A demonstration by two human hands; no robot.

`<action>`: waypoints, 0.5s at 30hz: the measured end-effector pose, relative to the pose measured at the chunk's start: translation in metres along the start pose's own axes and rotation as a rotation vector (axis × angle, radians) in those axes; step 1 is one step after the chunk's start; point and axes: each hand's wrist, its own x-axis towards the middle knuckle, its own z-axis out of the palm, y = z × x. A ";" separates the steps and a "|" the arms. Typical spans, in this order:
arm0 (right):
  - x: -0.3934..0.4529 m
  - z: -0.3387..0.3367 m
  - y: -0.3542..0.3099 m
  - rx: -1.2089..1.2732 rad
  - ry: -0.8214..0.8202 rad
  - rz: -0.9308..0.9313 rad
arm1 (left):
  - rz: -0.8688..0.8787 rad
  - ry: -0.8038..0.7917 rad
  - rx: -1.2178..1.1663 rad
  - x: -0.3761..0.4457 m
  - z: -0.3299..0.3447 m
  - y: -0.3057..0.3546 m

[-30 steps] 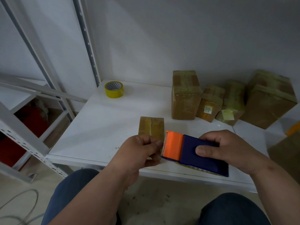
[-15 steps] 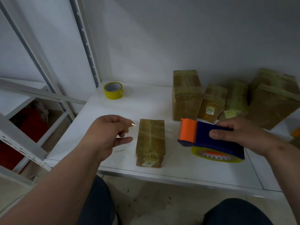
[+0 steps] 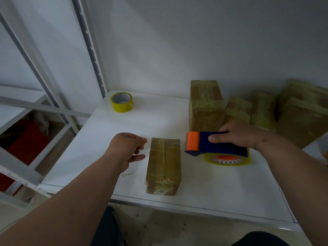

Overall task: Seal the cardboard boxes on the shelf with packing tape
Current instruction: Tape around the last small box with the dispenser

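A small cardboard box (image 3: 164, 166) wrapped in clear tape lies lengthwise near the front of the white shelf (image 3: 110, 139). My right hand (image 3: 237, 134) grips a blue tape dispenser (image 3: 218, 146) with an orange head, just right of the box's far end. Its yellowish tape roll (image 3: 229, 161) touches the shelf. My left hand (image 3: 127, 148) hovers left of the box's far end, fingertips pinched together as if on the end of the clear tape. The strip itself is barely visible.
A spare yellow tape roll (image 3: 122, 102) stands at the shelf's back left corner. Several taped boxes (image 3: 205, 105) (image 3: 301, 114) crowd the back right against the wall. White rack uprights (image 3: 92, 48) rise at left. My knees are below the shelf edge.
My hands parted: the left hand moved from the dispenser's head to the left of the box, and the right hand carried the dispenser back and right, setting its roll on the shelf.
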 end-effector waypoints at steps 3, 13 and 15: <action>0.008 0.006 -0.001 -0.038 -0.013 0.041 | -0.032 0.022 0.035 0.002 0.004 -0.009; 0.011 0.028 0.008 0.025 -0.048 0.095 | -0.072 -0.053 0.207 0.001 0.022 -0.017; 0.008 0.031 0.005 0.059 -0.064 0.100 | -0.081 -0.068 0.226 -0.001 0.024 -0.015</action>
